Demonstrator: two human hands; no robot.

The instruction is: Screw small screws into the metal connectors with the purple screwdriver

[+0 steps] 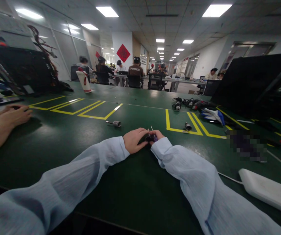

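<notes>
Here, pinching one dark piece (pixel 148 138) in left hand (pixel 136 139), one purple piece (pixel 155 138) in right hand (pixel 158 134), near two metal fittings (pixel 117 124) (pixel 188 126).

Wears pale blue: a long left sleeve (pixel 74 176) and a matching right sleeve (pixel 196 179), both cut loose, in thin-looking cloth with a fine, streaky weave. Shows soft folds along each, shading to grey-blue in the deeper creases. Narrows to plain cuffs (pixel 120 146), leaving left hand (pixel 135 140) and right hand (pixel 157 134) bare.
</notes>
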